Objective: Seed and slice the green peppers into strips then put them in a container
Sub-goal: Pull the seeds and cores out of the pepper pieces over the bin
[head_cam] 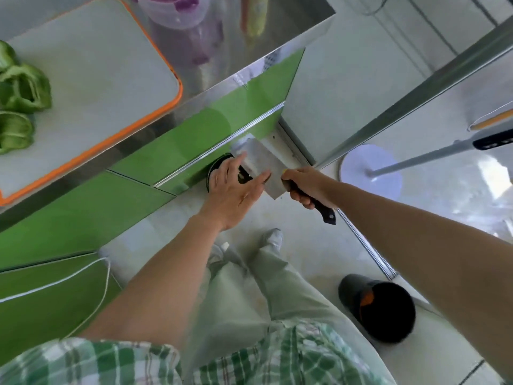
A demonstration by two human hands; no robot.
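Note:
Cut green pepper pieces (pixel 19 90) lie at the left end of an orange-rimmed white cutting board (pixel 111 79) on the steel counter. Off the counter, low by the green cabinet front, my right hand (pixel 308 187) grips the black handle of a cleaver (pixel 263 165), its blade held flat over a small black bin (pixel 219 170) on the floor. My left hand (pixel 236 190) is open, its straight fingers laid along the blade's near edge above the bin. Pale scraps show inside the bin.
A clear plastic container with purple pieces (pixel 175 9) stands on the counter beyond the board. A second black bin (pixel 383 307) with something orange inside sits on the floor at right. A white round stand base (pixel 372 173) and a metal pole are nearby.

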